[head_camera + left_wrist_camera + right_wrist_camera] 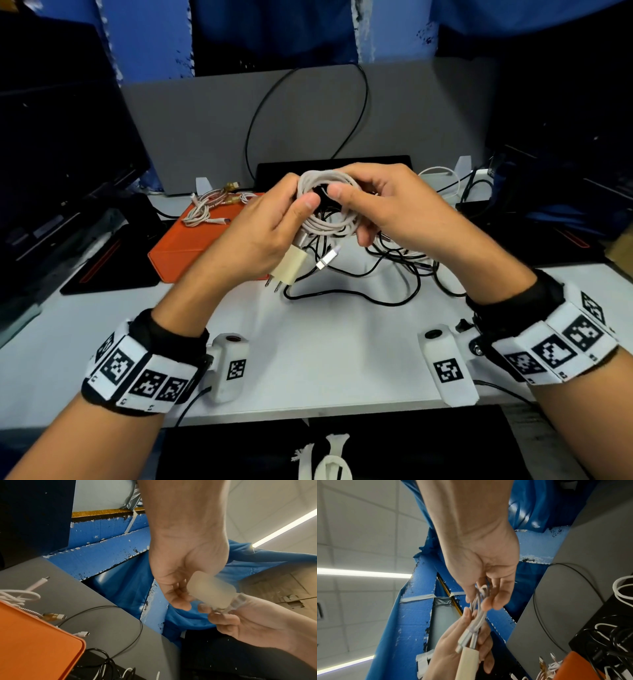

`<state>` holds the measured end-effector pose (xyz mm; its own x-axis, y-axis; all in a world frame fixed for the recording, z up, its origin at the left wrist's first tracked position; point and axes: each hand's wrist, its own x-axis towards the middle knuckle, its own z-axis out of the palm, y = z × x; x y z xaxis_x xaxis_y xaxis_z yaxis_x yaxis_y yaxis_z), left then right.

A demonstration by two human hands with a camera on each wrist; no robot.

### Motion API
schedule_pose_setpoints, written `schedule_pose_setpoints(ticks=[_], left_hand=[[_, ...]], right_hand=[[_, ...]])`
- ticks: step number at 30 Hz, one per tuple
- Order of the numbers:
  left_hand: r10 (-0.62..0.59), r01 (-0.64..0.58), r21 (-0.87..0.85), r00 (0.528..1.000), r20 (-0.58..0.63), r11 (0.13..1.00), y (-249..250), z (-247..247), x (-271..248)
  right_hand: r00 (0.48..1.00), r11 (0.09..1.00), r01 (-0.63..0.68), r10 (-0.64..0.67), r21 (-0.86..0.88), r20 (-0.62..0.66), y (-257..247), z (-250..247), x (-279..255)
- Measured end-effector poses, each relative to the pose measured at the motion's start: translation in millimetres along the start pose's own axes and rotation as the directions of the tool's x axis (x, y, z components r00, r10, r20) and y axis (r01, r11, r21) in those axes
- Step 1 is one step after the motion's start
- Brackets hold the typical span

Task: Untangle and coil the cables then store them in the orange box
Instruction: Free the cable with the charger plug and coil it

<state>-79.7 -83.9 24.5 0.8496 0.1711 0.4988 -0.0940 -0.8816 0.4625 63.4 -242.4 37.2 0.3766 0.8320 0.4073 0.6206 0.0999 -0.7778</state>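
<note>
Above the table both hands hold a coiled white cable (325, 202). My left hand (274, 226) pinches the coil's left side with the thumb on top. A cream plug adapter (287, 269) and a silver connector (327, 258) hang below it. My right hand (376, 202) grips the coil's right side, fingers curled round the loops (479, 601). The flat orange box (191, 236) lies at the left, with coiled white and pink cables (212, 205) on its far end. A tangle of black and white cables (387, 263) lies under my hands.
A grey partition (205, 130) stands behind the table, with a black cable loop (308, 113) hanging on it. Dark monitors (58, 154) flank the left side. Another white cable (442, 174) lies at the back right. A black pad (109, 274) lies left of the orange box.
</note>
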Motion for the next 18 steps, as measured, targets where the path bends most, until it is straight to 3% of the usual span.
schedule_pose_setpoints(ticks=[5,10,16,18], left_hand=[[-0.085,0.083,-0.023,0.990,-0.116,0.996,-3,-8,1],[-0.083,0.086,0.015,0.985,-0.152,0.996,-4,-12,2],[-0.075,0.070,-0.043,0.988,-0.134,0.997,-4,-17,0],[-0.076,0.064,-0.112,0.992,-0.103,0.992,0,-14,-1]], right_hand=[[0.991,0.987,-0.103,0.092,0.120,0.096,8,-12,3],[0.985,0.965,-0.150,0.128,0.216,0.115,10,-3,4],[0.977,0.968,-0.079,0.124,0.239,-0.176,12,-9,9],[0.970,0.955,-0.057,0.121,0.292,-0.209,13,-6,10]])
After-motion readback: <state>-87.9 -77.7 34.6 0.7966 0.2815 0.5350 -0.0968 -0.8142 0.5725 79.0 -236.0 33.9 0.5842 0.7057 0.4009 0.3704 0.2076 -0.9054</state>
